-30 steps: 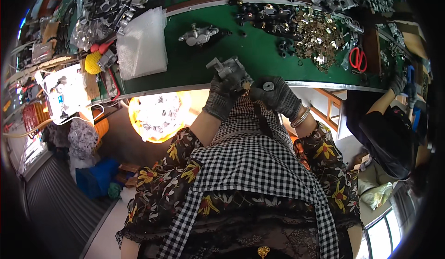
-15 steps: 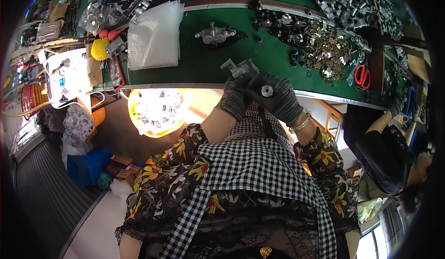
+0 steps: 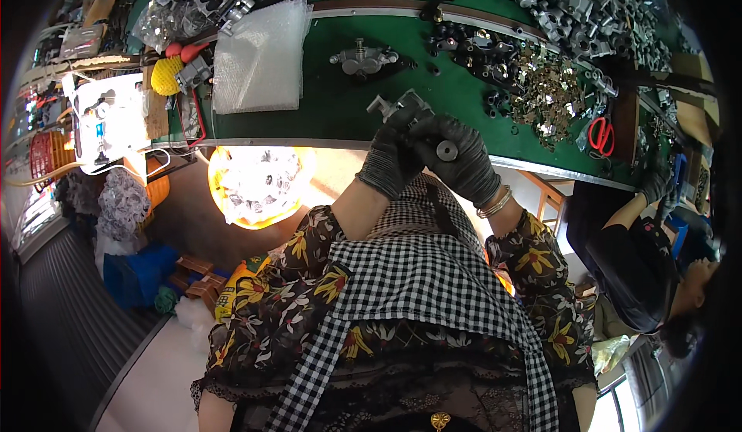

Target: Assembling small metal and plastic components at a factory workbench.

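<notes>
Both of my hands wear dark grey knitted gloves and meet just above the table's front edge. My left hand [image 3: 389, 161] is closed round a grey cast-metal part [image 3: 400, 107], which looks like a brake caliper and sticks out past the fingertips. Pressed against that part, my right hand [image 3: 468, 165] wraps round a tool with a round metal end [image 3: 447, 151]; a small hole marks its centre, and the fist hides the rest. Beyond them a similar metal caliper [image 3: 363, 60] lies on the green tabletop [image 3: 325, 123].
Bubble-wrap sheets [image 3: 260, 61] lie at the left. To the right are small brass-coloured clips [image 3: 547, 96], black rubber pieces [image 3: 495, 101] and red-handled scissors [image 3: 601, 137]. Castings [image 3: 580, 7] heap up behind. A lit orange basin [image 3: 226, 208] stands below the edge; a co-worker [image 3: 638, 254] sits at right.
The held caliper and the right hand's grip have shifted only slightly, with both hands staying together. The whole view has moved a little.
</notes>
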Demonstrator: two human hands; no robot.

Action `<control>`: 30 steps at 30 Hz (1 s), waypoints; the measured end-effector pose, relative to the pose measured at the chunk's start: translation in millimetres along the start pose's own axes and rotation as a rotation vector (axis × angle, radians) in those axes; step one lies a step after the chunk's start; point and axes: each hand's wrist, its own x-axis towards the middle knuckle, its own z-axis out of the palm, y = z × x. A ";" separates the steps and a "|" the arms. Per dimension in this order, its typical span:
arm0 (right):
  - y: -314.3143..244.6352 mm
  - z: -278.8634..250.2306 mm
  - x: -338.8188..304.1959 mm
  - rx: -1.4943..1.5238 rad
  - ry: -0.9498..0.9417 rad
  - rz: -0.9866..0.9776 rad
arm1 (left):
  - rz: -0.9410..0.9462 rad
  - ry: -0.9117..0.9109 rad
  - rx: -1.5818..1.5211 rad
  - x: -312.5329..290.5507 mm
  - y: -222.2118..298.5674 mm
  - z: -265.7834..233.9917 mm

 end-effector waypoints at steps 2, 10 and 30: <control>-2.0 -1.5 2.6 0.132 0.040 0.071 | -0.056 0.013 -0.130 1.9 3.9 1.6; -0.7 -33.1 12.1 -0.185 0.100 0.044 | -0.040 0.012 -0.075 -0.1 9.6 -2.8; -4.8 -40.1 26.8 -0.550 -0.275 -0.209 | -0.256 0.292 0.508 -13.8 27.9 19.1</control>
